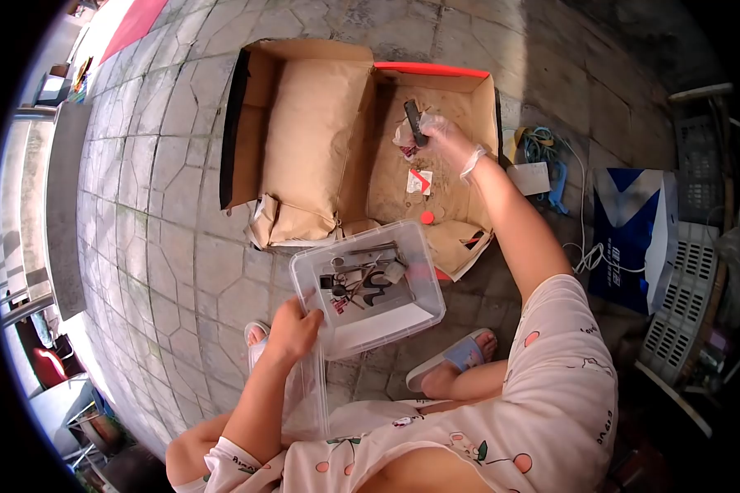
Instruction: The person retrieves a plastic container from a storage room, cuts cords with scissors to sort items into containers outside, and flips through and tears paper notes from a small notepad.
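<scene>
My left hand (pixel 294 329) is closed around the near left rim of a clear plastic box (pixel 436 300). Small metal items, dark pieces and what look like scissor handles (pixel 378 285) lie in this box. Its clear lid (pixel 308 394) hangs down towards my lap. In a thin clear glove, my right hand (pixel 448 141) grips a short black rod-shaped object (pixel 414 123) over the right half of an open cardboard box (pixel 493 123). Crumpled clear plastic is beside those fingers. Below them lie a white and red packet (pixel 419 181) and a red cap (pixel 427 218).
Brown paper (pixel 312 140) fills the cardboard box's left half. Right of it are a coiled cord bundle (pixel 538 144), a white card (pixel 529 178), a blue and white bag (pixel 633 238) and a white plastic crate (pixel 682 287). Paving slabs (pixel 164 181) surround everything; a bench (pixel 62 214) stands left.
</scene>
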Demonstrator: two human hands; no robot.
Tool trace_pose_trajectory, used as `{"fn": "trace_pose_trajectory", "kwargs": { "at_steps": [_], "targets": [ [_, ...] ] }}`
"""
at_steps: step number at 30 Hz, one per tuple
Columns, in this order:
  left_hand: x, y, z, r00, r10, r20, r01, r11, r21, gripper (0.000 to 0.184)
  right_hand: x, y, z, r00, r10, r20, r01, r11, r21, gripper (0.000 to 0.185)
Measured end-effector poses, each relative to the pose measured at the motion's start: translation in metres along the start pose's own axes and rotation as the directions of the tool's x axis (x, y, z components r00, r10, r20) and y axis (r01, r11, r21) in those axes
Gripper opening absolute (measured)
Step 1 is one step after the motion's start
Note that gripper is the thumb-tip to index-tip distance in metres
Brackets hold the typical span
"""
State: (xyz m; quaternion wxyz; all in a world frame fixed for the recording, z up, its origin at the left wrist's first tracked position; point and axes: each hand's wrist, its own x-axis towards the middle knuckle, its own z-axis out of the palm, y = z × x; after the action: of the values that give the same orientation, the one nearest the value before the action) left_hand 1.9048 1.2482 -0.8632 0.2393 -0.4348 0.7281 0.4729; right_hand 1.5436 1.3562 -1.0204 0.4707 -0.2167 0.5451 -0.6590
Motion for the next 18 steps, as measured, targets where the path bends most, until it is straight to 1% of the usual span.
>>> {"fn": "trace_pose_trajectory", "kwargs": {
  "at_steps": [1, 2, 3, 5, 6, 9, 10, 13, 14, 17, 18],
  "targets": [
    [0.002, -0.003, 0.001, 1.0, 0.009, 0.002, -0.009, 1.0, 0.007, 0.046, -0.005, -0.015, 0.001, 0.995, -0.071, 0.063, 0.068, 0.996, 0.05, 0.022],
    [0.004, -0.006, 0.003, 1.0, 0.021, 0.005, -0.021, 1.0, 0.016, 0.045, -0.018, -0.045, 0.015, 0.983, -0.117, 0.143, 0.094, 0.982, 0.162, 0.025],
    [0.006, -0.004, 0.004, 0.999, 0.039, 0.009, -0.039, 0.999, 0.026, 0.045, -0.019, -0.047, 0.015, 0.984, -0.111, 0.138, 0.083, 0.978, 0.193, 0.025],
    [0.004, 0.009, 0.006, 0.999, -0.011, 0.043, 0.011, 1.0, -0.005, 0.045, -0.022, -0.051, 0.011, 0.987, -0.102, 0.128, 0.067, 0.966, 0.251, 0.025],
    [0.003, 0.015, 0.007, 0.998, -0.037, 0.06, 0.038, 0.999, -0.018, 0.044, -0.024, -0.051, 0.015, 0.983, -0.143, 0.118, 0.108, 0.96, 0.26, 0.027],
    [0.001, 0.018, 0.01, 0.997, -0.024, 0.068, 0.023, 1.0, 0.018, 0.044, -0.034, -0.058, 0.026, 0.964, -0.223, 0.146, 0.199, 0.967, 0.16, 0.033],
    [0.001, 0.018, 0.01, 0.997, -0.026, 0.069, 0.024, 0.999, 0.021, 0.044, -0.036, -0.062, 0.033, 0.957, -0.252, 0.144, 0.23, 0.961, 0.156, 0.039],
    [0.0, 0.017, 0.013, 0.997, -0.025, 0.072, 0.023, 1.0, 0.017, 0.043, -0.046, -0.076, 0.047, 0.974, -0.189, 0.123, 0.144, 0.942, 0.304, 0.05],
    [0.0, 0.014, 0.014, 0.997, -0.02, 0.07, 0.019, 1.0, 0.011, 0.043, -0.046, -0.082, 0.054, 0.952, -0.227, 0.205, 0.156, 0.938, 0.31, 0.06],
    [0.002, 0.009, 0.013, 0.998, -0.018, 0.068, 0.018, 1.0, 0.001, 0.043, -0.045, -0.085, 0.059, 0.985, -0.08, 0.156, 0.03, 0.953, 0.3, 0.062],
    [0.002, 0.009, 0.013, 0.998, -0.019, 0.068, 0.019, 1.0, 0.0, 0.043, -0.046, -0.085, 0.064, 0.99, -0.125, 0.067, 0.095, 0.937, 0.335, 0.055]
  ]
}}
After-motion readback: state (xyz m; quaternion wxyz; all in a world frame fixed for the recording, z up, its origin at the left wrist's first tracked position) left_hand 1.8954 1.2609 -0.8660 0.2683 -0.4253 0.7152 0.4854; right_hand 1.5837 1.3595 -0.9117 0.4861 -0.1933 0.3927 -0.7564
